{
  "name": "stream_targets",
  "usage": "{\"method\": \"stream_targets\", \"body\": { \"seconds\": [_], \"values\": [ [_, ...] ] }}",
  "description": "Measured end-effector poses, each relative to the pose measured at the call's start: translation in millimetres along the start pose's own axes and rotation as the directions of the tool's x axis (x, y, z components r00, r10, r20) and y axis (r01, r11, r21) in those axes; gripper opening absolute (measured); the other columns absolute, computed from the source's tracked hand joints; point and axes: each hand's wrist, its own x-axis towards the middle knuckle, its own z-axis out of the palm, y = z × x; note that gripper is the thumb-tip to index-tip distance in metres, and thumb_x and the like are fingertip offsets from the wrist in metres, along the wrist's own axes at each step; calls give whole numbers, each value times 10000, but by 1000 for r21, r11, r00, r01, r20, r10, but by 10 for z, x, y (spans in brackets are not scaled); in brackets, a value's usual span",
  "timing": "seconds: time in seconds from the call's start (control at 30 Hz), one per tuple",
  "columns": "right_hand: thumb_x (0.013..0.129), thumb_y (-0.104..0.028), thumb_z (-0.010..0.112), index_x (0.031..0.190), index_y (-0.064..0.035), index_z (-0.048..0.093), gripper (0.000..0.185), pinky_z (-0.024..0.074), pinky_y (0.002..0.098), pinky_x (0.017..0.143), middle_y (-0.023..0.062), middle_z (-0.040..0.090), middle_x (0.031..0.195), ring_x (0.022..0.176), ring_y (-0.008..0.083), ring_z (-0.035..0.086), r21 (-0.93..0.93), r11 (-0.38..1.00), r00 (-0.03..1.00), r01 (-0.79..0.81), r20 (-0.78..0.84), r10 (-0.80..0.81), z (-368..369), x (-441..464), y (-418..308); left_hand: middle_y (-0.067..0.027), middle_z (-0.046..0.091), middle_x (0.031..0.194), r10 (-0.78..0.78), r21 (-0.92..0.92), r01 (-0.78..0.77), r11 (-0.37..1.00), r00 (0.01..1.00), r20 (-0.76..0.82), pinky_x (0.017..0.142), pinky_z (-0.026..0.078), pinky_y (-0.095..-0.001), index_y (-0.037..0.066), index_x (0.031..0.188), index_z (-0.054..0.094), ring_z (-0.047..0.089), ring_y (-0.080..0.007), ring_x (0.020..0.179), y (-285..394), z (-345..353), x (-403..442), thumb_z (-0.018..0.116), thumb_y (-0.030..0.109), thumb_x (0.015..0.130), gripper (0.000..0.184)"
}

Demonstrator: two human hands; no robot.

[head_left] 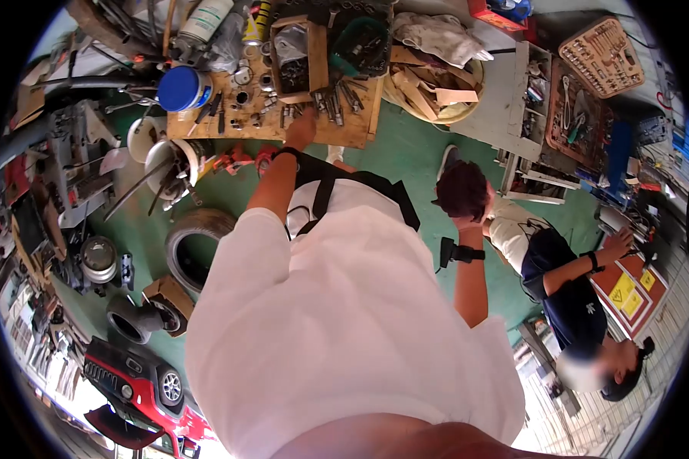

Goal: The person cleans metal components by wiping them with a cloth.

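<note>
My left hand (302,130) is over the front edge of the wooden workbench (245,126), its fingertips at a row of small metal sockets (287,115). Its fingers are too small and blurred to tell whether they grip anything. Longer metal sockets (335,105) lie just beyond it, below an open wooden box (317,57) of small parts. Away from the bench, my right hand (473,218) is closed on a dark, bunched cloth (462,187), which hides most of the fingers. Both wrists wear black bands.
A blue-lidded tub (182,89) stands on the bench's left. Right of the bench are a round basin (476,76) of wood pieces and a metal cabinet (505,107). Another person (563,275) is at right. Tyres (177,249) and buckets (159,161) stand on the floor at left.
</note>
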Motion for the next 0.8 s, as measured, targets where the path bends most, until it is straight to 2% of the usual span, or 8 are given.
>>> {"method": "stream_targets", "body": {
  "seconds": [0.07,0.17,0.27,0.37,0.53,0.57,0.73,0.8],
  "values": [
    [853,-538,504,1366,-152,513,642,382,578,1052,107,530,1368,1251,339,501,-85,995,983,50,-169,-64,1,-89,60,-195,660,788,17,42,-15,999,999,-47,631,488,-517,85,1213,542,631,-407,712,-253,247,187,486,200,934,307],
    [871,-502,518,1390,-138,483,635,400,524,1062,111,512,1389,1250,316,510,-213,975,903,59,-406,-143,226,-75,227,-202,674,910,-202,-92,197,976,978,-56,741,504,-519,55,1074,621,633,-405,862,-170,261,190,510,241,921,265],
    [879,-477,528,1398,-118,468,634,403,493,1067,121,511,1387,1246,319,513,-270,956,911,113,-357,-208,572,62,345,-213,671,958,-258,-167,232,958,954,-151,768,506,-512,52,1060,637,625,-406,908,-222,380,414,531,263,913,278],
    [877,-458,561,1382,-106,480,621,411,454,1068,113,526,1368,1249,304,510,-257,965,935,52,-327,-137,713,76,417,-217,669,973,-130,-156,126,980,991,-15,770,507,-503,56,1083,641,624,-412,915,-246,388,413,511,256,914,292],
    [881,-439,562,1390,-105,472,616,414,463,1060,122,524,1368,1245,306,512,-374,926,934,46,-313,-173,948,267,433,-230,664,939,-199,4,200,980,976,-90,734,520,-498,-9,1023,633,627,-408,829,-73,478,581,469,197,911,286],
    [872,-431,574,1387,-105,475,618,418,463,1055,122,528,1361,1242,307,513,-346,938,924,28,-349,-156,965,264,440,-259,593,1211,-309,143,275,951,840,446,864,508,-502,-41,1275,535,599,-388,1057,176,-43,633,498,295,931,483],
    [830,-417,604,1377,-107,483,640,420,468,1051,121,538,1343,1230,313,517,-282,958,929,48,-339,-147,987,484,479,-233,666,1025,-296,-188,439,879,811,505,809,510,-485,-44,1162,610,660,-337,865,-17,-352,533,564,306,888,446],
    [789,-402,630,1329,-95,516,631,447,451,1020,105,561,1305,1183,300,547,-221,970,943,100,-291,-164,901,569,473,-160,668,971,93,-231,31,972,858,505,658,555,-407,-46,961,638,639,-263,751,-447,-175,533,539,315,943,376]
  ]
}}
